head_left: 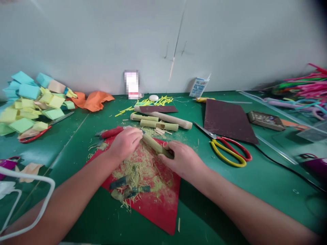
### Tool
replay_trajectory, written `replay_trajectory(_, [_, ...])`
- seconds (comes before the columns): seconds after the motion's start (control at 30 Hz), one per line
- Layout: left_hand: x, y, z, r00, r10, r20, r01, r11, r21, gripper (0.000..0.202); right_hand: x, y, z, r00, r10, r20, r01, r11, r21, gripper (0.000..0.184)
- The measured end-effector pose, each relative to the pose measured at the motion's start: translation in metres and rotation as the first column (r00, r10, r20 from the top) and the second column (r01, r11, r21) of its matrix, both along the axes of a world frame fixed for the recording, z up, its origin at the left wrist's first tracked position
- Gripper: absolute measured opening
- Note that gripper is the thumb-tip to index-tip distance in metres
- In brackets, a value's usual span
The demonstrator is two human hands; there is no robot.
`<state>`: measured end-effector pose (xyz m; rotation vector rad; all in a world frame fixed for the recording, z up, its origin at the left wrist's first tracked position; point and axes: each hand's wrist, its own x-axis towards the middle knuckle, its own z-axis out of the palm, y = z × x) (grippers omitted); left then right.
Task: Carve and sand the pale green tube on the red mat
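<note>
A pale green bamboo tube (153,144) with a cut opening slants over a red sheet (168,204). My right hand (185,158) is closed around its near end. My left hand (127,141) is closed at the far end, where a small dark piece (143,131) shows beside the fingertips; what the fingers grip is mostly hidden. Just behind my left hand is a red-handled tool (112,132), partly covered by that hand. Shavings and fine dust (138,166) lie across the red sheet, along with several dark green strips (120,182).
Beyond the hands lie two cut bamboo pieces (159,125), a longer pale stick (173,119) and dark sandpaper (227,119). Scissors (227,146) with red and yellow handles rest at right. Folded papers (33,105) are heaped at left, near a white wire frame (48,200). A phone (131,84) leans on the wall.
</note>
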<state>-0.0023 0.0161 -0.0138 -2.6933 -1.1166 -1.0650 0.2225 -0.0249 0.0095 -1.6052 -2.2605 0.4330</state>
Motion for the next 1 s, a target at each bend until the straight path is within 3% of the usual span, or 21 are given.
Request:
replay_trajectory(0.17, [0.001,-0.006,0.003,0.999,-0.046,-0.022,0.045,0.998,-0.044,0.017,-0.001,-0.001,0.000,1.000,-0.006,-0.005,0.005,1.000,-0.008,0.014])
replay_trajectory(0.43, [-0.006,0.000,0.007,0.998,0.020,-0.065,-0.029,0.991,-0.133,0.026,0.001,0.002,-0.002,1.000,-0.006,-0.029,0.005,1.000,-0.018,0.017])
replay_trajectory(0.63, [-0.006,0.004,0.003,1.000,0.011,0.009,-0.010,0.997,-0.075,0.017,0.001,0.001,-0.003,0.999,-0.006,-0.031,0.006,1.000,-0.009,0.017])
replay_trajectory(0.87, [-0.006,0.004,0.007,1.000,-0.003,-0.014,0.002,0.999,-0.035,0.017,0.001,0.000,-0.001,1.000,-0.009,-0.029,0.008,1.000,-0.018,0.017])
replay_trajectory(1.0, [-0.004,0.001,0.009,0.999,0.045,-0.023,-0.046,0.998,-0.036,0.031,0.000,0.001,0.000,0.999,-0.013,-0.030,0.012,1.000,-0.018,0.017])
